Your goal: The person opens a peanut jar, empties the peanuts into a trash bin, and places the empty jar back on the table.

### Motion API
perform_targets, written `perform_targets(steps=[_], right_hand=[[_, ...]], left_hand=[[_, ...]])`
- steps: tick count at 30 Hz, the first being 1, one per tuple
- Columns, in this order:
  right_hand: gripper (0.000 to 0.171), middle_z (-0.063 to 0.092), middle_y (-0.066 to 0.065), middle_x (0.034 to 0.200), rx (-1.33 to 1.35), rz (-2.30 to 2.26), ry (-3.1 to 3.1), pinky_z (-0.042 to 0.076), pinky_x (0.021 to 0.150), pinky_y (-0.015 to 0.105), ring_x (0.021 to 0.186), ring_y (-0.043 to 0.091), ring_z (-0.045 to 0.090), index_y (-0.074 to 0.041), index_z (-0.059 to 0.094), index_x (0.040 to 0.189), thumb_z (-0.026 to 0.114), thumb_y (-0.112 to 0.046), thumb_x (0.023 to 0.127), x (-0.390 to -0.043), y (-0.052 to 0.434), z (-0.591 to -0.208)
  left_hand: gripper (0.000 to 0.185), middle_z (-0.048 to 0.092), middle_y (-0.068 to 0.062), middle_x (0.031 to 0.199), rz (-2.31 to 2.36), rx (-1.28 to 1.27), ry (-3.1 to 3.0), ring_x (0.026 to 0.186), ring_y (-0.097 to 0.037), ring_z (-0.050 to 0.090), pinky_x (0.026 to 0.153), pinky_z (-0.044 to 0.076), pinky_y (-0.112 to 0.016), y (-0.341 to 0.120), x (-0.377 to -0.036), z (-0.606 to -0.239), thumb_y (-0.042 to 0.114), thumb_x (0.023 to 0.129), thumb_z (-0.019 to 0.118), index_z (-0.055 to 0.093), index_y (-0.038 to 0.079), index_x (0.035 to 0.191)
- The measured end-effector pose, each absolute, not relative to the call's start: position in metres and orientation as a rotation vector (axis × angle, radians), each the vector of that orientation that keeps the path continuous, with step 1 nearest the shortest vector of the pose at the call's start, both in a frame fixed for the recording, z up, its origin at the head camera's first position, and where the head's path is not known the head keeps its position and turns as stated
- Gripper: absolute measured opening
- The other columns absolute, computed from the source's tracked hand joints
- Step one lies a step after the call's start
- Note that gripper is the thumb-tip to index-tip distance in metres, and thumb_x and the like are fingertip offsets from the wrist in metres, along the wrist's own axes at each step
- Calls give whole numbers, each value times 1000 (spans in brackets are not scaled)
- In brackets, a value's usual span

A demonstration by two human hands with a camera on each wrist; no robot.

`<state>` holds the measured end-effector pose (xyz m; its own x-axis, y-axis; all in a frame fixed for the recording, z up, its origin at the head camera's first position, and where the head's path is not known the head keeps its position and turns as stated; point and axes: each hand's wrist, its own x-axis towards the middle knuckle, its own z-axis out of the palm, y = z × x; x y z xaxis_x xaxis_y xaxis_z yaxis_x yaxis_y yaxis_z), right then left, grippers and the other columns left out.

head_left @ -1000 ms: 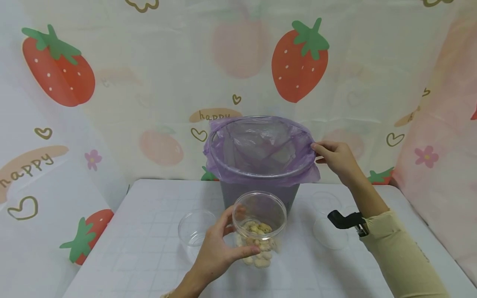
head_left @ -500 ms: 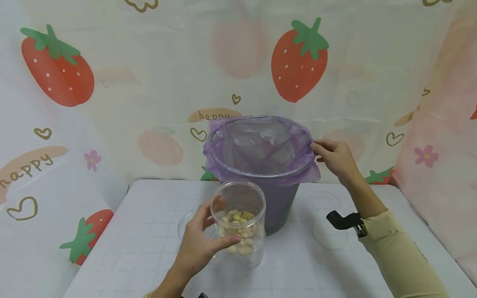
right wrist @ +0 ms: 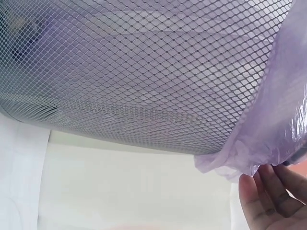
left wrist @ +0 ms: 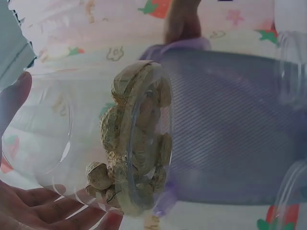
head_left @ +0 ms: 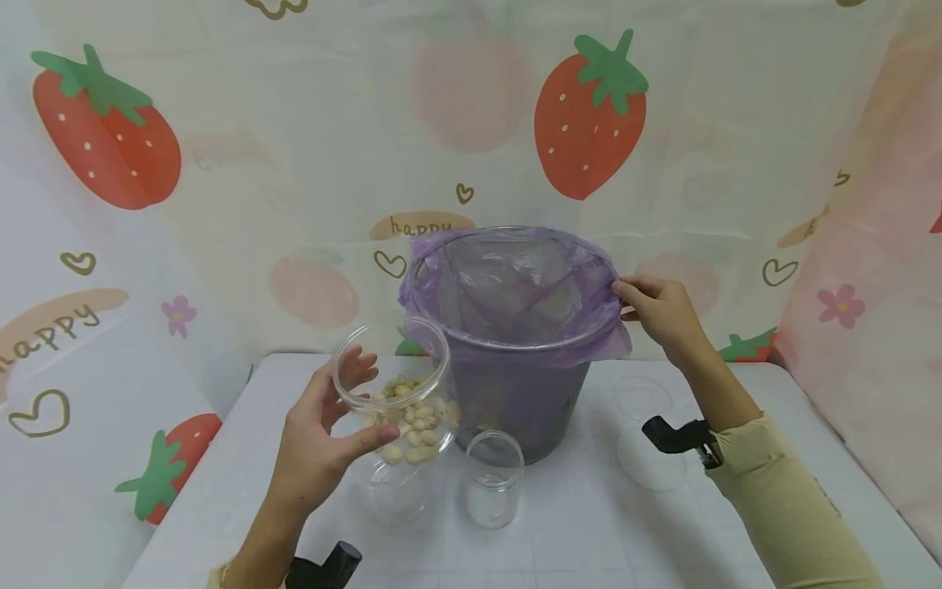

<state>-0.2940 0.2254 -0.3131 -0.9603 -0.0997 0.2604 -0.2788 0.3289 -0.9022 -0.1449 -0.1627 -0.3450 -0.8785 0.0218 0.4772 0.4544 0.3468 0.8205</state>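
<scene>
Our left hand (head_left: pixel 316 442) curls round a clear jar (head_left: pixel 393 393) of what look like peanuts (head_left: pixel 412 421); our right hand (head_left: pixel 658 315) pinches the purple bag (head_left: pixel 515 286) lining the bin (head_left: pixel 515 401).

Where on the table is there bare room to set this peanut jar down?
Bare table lies left of the left hand, and along the near edge, right of the small jar. It is crowded before the bin; clear lids lie right of it.
</scene>
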Motion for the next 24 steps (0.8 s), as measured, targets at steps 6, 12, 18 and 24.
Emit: perform_targets(steps=[6,12,18,24], right_hand=[[46,63,-24,81,347,1718,-2417,56,75,14,81,-5,61,13,57,124,54,-26,100,-293,225,-313],[48,64,-23,82,340,1758,-2395,55,74,14,82,-4,61,15,55,125,54,-26,100,-292,227,-315],[48,64,-23,81,343,1785,-2367,55,72,13,80,-4,62,16,54,125,54,-24,100,-292,227,-315],[47,64,-23,80,355,1813,-2351,55,72,13,80,-4,61,18,52,125,54,-22,100,-291,224,-314]], left_hand=[[79,58,10,131,-1469,-390,-2239,118,4,55,94,44,-7,-178,-155,-323,0,76,80,41,10,144],[75,57,-9,134,-1361,-364,-2251,116,1,54,92,44,-6,-190,-169,-301,6,79,79,42,11,143],[77,57,-7,135,-1265,-337,-2264,117,-4,52,93,43,-7,-203,-187,-281,14,79,81,42,13,145],[83,55,-9,140,-1184,-304,-2299,121,-17,52,99,46,-23,-213,-204,-260,24,78,83,38,16,148]])
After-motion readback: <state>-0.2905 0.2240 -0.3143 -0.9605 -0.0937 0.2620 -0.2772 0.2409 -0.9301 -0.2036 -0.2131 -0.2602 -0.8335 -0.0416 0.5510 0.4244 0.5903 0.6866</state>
